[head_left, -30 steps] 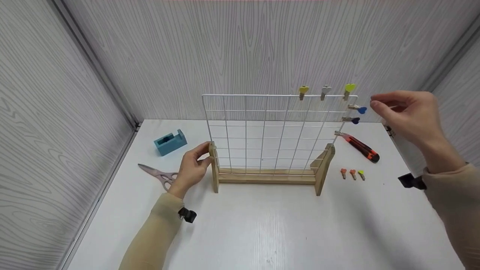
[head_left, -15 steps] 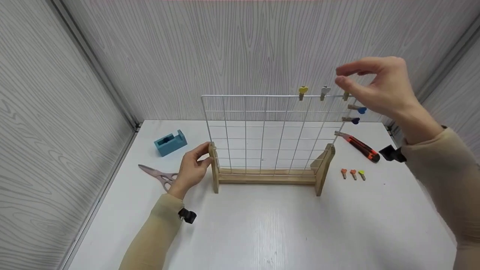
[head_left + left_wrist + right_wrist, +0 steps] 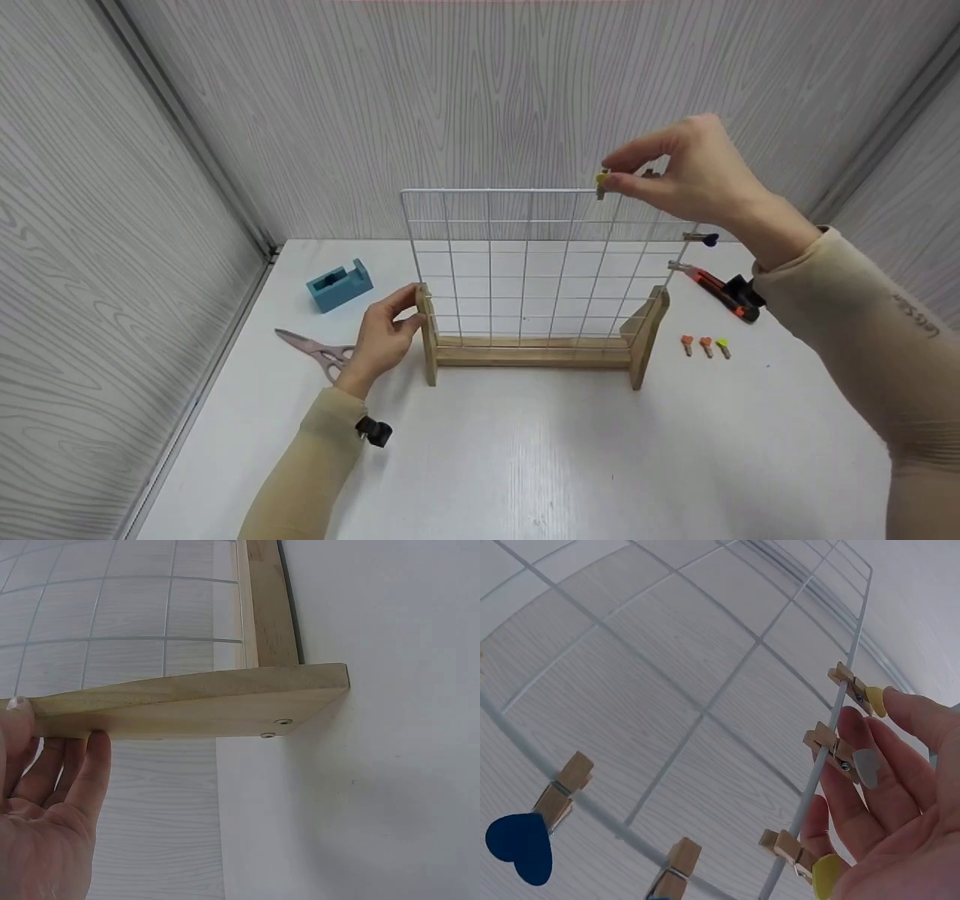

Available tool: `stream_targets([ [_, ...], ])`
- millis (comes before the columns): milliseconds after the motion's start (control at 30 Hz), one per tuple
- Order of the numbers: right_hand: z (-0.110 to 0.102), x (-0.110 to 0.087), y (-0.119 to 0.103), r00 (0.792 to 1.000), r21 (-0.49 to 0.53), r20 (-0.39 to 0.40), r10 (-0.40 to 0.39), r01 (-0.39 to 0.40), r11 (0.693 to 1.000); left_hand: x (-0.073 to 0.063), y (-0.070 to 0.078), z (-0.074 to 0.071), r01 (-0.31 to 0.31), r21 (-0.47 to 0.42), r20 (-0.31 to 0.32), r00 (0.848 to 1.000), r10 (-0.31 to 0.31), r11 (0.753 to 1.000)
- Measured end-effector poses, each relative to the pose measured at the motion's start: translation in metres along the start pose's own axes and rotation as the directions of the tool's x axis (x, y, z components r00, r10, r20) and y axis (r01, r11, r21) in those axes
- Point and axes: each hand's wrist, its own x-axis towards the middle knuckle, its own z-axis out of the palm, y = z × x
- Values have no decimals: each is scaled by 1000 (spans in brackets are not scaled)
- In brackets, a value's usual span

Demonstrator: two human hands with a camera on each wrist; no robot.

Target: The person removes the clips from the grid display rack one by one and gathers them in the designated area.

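Observation:
A white wire grid [image 3: 510, 190] stands upright in a wooden stand [image 3: 532, 360]. My left hand [image 3: 384, 336] grips the stand's left upright [image 3: 195, 701] between thumb and fingers. At the grid's top edge, my right hand [image 3: 694, 176] pinches a mini clothespin with a yellow heart [image 3: 875, 700], which is clipped to the wire. Beside it in the right wrist view are a white-heart clothespin [image 3: 866, 766] and a yellow-green one [image 3: 825, 876], also on the top wire. Blue-heart clothespins [image 3: 523, 846] are clipped along the right side; one more clip there shows mostly its wood.
Three loose clothespins [image 3: 706, 347] lie right of the stand. A red and black box cutter [image 3: 716, 291] lies behind them, partly covered by the right wrist camera. At left are a teal tape dispenser [image 3: 340, 286] and scissors [image 3: 313, 348]. Wood-grain walls [image 3: 480, 97] enclose the table.
My right hand has moved left from beside the grid, over its top right corner, to the yellow-heart clothespin and now pinches it. The left hand has stayed on the upright.

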Motion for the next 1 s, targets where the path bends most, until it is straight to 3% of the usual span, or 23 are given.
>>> stream_targets([
  [233, 2, 2, 0, 1000, 0, 5, -7, 7, 1000, 0, 1, 1, 8, -9, 5, 1000, -8, 1000],
  [467, 3, 5, -1, 1000, 55, 10, -1, 0, 998, -1, 0, 0, -27, -29, 3, 1000, 27, 999],
  [833, 1, 5, 0, 1000, 68, -28, 5, -3, 998, 0, 0, 1, 6, -5, 10, 1000, -6, 1000],
  [1000, -5, 3, 1, 996, 80, -56, -68, 72, 994, 0, 0, 0, 3, -7, 12, 1000, -3, 1000],
])
